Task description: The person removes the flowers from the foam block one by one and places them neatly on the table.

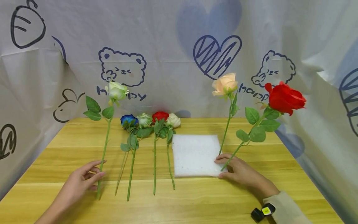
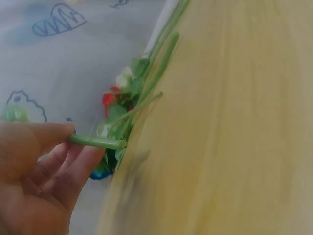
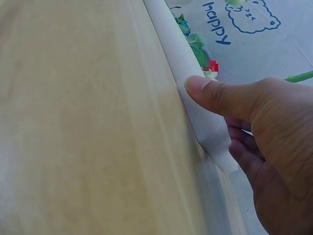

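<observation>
Far left: we see the left hand (image 1: 81,179) pinching the green stem of a pale green-white rose (image 1: 108,112), bloom up, over the yellow wooden table (image 1: 195,202). Next, lying side by side, blooms at the back: a deep blue rose (image 1: 129,120), pale green rose (image 1: 144,120), red rose (image 1: 160,116), cream-white rose (image 1: 173,120). Then a white rectangular foam block (image 1: 197,155), flat. At its right edge, a peach rose (image 1: 225,84) and large bright-red rose (image 1: 269,125) lean right; how their stem ends sit, we cannot tell. Right hand (image 1: 239,170) grips that edge, thumb opposite fingers
</observation>
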### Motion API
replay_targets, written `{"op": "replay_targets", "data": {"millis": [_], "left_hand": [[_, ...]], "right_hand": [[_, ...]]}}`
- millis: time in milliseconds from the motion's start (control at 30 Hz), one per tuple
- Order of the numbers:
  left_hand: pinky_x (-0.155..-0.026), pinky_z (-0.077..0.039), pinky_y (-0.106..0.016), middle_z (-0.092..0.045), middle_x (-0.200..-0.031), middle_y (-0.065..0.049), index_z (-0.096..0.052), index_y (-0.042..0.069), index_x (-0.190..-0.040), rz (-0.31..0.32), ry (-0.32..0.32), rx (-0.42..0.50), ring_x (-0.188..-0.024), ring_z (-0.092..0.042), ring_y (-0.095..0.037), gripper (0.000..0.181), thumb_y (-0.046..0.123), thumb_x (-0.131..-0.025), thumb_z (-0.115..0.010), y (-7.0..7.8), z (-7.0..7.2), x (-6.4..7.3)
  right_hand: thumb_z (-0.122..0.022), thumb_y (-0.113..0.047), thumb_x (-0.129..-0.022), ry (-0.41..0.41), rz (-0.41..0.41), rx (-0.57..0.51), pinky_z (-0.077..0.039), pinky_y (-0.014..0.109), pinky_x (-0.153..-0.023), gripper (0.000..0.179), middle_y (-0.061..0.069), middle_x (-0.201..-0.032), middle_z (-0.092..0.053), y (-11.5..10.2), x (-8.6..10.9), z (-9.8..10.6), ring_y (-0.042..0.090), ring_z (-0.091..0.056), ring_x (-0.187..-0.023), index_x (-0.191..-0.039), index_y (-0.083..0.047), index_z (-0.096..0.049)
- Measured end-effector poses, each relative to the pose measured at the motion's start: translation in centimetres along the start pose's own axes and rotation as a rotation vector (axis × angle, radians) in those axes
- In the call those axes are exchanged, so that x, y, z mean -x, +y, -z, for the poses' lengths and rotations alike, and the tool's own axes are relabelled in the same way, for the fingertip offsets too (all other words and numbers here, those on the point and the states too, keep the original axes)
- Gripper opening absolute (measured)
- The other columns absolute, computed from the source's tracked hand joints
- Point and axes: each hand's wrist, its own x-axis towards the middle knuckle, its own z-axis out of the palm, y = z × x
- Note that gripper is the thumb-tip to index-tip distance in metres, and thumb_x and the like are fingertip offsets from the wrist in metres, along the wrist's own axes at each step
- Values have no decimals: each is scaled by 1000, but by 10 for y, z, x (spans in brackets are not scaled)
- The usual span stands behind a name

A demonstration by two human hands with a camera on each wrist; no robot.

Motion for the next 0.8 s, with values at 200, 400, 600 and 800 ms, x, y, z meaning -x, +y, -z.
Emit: {"op": "replay_targets", "data": {"millis": [200, 400, 600, 800], "left_hand": [[-67, -59, -31, -56, -112, -16, -40, 0, -146, 57, -31, -19, -86, -64, -17, 64, 31, -96, -65, -9, 6, 3], [-68, -59, -32, -55, -113, -17, -35, -4, -148, 117, -68, 27, -88, -64, -17, 67, 27, -97, -64, -17, 12, 7], [-67, -59, -34, -53, -113, -17, -29, -10, -148, 175, -103, 71, -82, -64, -20, 65, 19, -99, -61, -22, 15, 10], [-64, -58, -33, -50, -109, -14, -29, -12, -146, 234, -135, 61, -78, -59, -19, 66, 22, -99, -61, -28, 20, 10]], "right_hand": [[-74, -39, -87, 15, 4, 5, -45, 45, -99, 55, -1, -132, -55, 0, 1, 0, 24, -52, -122, -129, -5, -63], [-73, -39, -87, 10, 9, -1, -46, 45, -98, 55, 0, -132, -55, -1, 1, 1, 24, -52, -122, -129, -5, -63], [-72, -38, -88, 4, 4, -3, -46, 46, -98, 55, 1, -132, -55, -1, 1, 1, 26, -52, -121, -130, -4, -62], [-72, -38, -88, 3, 11, 6, -45, 47, -99, 55, 2, -132, -55, -1, 0, 1, 26, -52, -122, -129, -3, -63]]}}
